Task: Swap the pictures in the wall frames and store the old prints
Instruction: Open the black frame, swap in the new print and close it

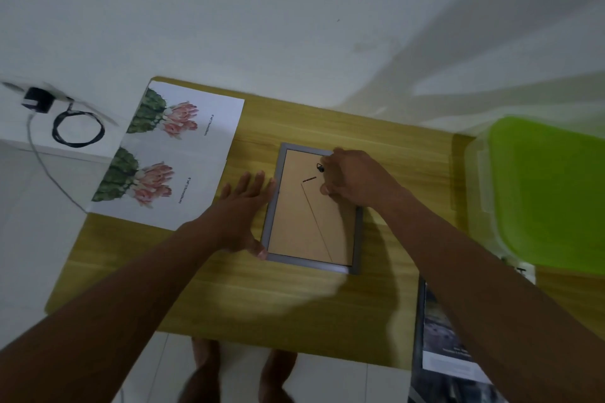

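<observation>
A grey rectangular picture frame (313, 208) lies face down on the yellow wooden table (294, 301), its brown backing board up; the left hand (244, 217) lies open and flat against the frame's left edge; the right hand (352, 180) rests curled on the backing's upper right corner, beside a small black hanger clip (320, 168); whether it grips anything I cannot tell; two white cactus-flower prints (167, 154) lie left of the frame.

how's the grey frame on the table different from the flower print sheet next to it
The grey frame lies face down, its brown backing board up; the flower print sheet lies face up, showing two cactus flower pictures. Both hands touch the frame, left hand at its edge, right hand on its back; the sheet lies untouched. Both lie flat on the wooden table.
</observation>
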`<act>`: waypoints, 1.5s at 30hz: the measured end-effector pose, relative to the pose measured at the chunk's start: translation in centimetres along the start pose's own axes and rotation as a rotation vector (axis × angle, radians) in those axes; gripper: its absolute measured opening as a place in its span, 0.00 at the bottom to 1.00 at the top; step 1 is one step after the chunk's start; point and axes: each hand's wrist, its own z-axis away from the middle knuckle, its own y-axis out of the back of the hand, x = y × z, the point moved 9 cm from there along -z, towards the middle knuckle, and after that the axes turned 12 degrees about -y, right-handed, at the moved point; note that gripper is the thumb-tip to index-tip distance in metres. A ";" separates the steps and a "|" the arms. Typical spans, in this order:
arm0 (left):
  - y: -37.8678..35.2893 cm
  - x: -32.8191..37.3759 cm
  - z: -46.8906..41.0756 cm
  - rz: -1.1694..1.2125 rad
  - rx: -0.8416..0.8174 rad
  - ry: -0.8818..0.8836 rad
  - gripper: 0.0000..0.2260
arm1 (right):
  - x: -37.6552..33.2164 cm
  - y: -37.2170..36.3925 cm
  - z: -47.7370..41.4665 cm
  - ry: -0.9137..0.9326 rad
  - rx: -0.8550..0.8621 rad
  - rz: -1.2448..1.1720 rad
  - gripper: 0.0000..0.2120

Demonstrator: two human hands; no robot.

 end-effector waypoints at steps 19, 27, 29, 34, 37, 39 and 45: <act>0.3 0.5 0.1 0.026 0.056 -0.021 0.61 | -3.9 -2.8 4.2 -0.367 0.204 -0.269 0.35; 0.3 0.2 0.3 0.070 0.084 -0.037 0.62 | -4.2 -3.8 3.7 -0.435 0.299 -0.281 0.37; 0.3 0.2 0.4 0.076 0.087 -0.037 0.62 | -4.3 -3.8 3.5 -0.438 0.308 -0.293 0.37; 0.3 0.0 0.6 0.082 0.087 -0.042 0.62 | -4.4 -4.2 3.2 -0.465 0.310 -0.285 0.37; 0.3 0.0 0.5 0.078 0.085 -0.049 0.62 | -4.4 -4.4 2.9 -0.483 0.290 -0.293 0.37; 0.2 0.1 0.4 0.079 0.078 -0.050 0.62 | -4.3 -4.6 2.8 -0.491 0.274 -0.302 0.36; 0.3 0.1 0.4 0.067 0.064 -0.034 0.61 | -4.1 -4.5 2.9 -0.484 0.268 -0.300 0.34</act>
